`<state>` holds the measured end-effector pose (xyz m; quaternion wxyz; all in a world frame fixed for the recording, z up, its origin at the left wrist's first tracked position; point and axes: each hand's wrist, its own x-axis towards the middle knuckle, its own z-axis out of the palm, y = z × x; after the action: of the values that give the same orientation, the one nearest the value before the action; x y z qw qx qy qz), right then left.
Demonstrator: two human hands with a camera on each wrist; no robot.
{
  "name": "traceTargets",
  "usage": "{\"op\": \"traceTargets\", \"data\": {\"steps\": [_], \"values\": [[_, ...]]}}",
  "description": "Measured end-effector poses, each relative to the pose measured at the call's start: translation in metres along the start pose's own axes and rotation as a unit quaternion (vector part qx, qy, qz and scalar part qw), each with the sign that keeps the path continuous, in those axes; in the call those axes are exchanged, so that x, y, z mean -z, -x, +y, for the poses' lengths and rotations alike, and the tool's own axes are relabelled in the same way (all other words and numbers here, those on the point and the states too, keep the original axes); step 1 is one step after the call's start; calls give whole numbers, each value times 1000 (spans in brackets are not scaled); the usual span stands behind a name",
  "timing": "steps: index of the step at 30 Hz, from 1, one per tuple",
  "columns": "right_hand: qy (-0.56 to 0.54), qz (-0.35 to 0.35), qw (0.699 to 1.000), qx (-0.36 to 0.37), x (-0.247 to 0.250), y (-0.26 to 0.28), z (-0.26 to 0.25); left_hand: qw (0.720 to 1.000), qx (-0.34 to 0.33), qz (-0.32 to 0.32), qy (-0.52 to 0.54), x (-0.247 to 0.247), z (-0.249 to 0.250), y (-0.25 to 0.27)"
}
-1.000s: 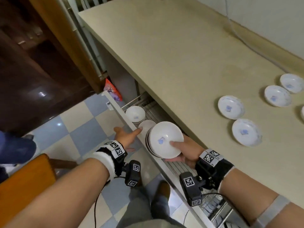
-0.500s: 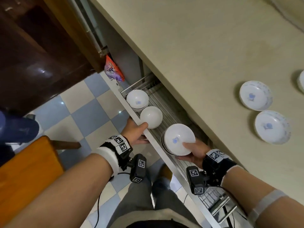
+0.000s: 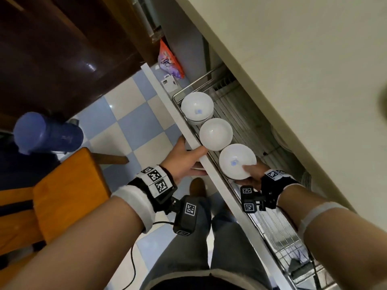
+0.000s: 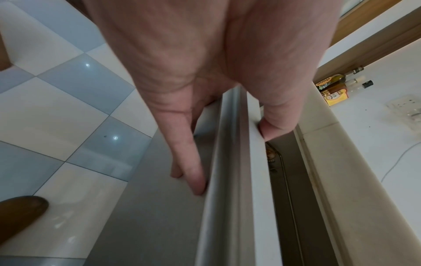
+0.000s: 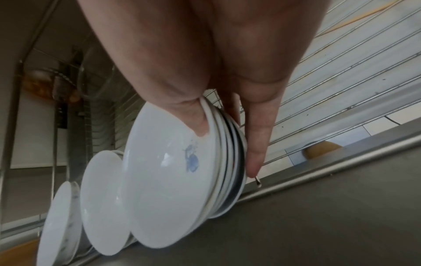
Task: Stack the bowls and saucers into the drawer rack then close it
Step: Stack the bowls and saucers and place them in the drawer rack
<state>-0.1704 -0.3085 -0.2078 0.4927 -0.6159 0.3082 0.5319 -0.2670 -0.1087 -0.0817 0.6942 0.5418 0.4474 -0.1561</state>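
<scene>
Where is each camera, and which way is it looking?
Head: worn on the head, looks down at the drawer rack; both forearms show.
Left wrist: looks along the left hand, which grips the drawer front.
Right wrist: looks along the right hand, which holds the stack of bowls.
Head and right wrist share the bowls.

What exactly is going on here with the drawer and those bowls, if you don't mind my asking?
A person is loading white bowls into a pull-out drawer rack under the counter. The right hand grips a stack of bowls, thumb inside the rim, at the near end of a row beside two other bowl stacks. The left hand holds the top edge of the drawer front, thumb hooked over it. The drawer is open.
</scene>
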Motion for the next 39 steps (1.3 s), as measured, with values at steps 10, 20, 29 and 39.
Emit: {"op": "traceTargets", "data": {"steps": [10, 20, 29, 39], "values": [[81, 16, 997, -7, 5, -9, -3, 1000, 11, 20, 6, -3, 4, 4], [157, 67, 985, 30, 14, 35, -19, 999, 39, 9, 9, -2, 19, 20], [160, 62, 982, 80, 13, 137, -33, 943, 110, -54, -309, -12, 52, 46], [-107, 240, 922, 285, 84, 274, -29, 894, -91, -211, -384, -140, 135, 73]]}}
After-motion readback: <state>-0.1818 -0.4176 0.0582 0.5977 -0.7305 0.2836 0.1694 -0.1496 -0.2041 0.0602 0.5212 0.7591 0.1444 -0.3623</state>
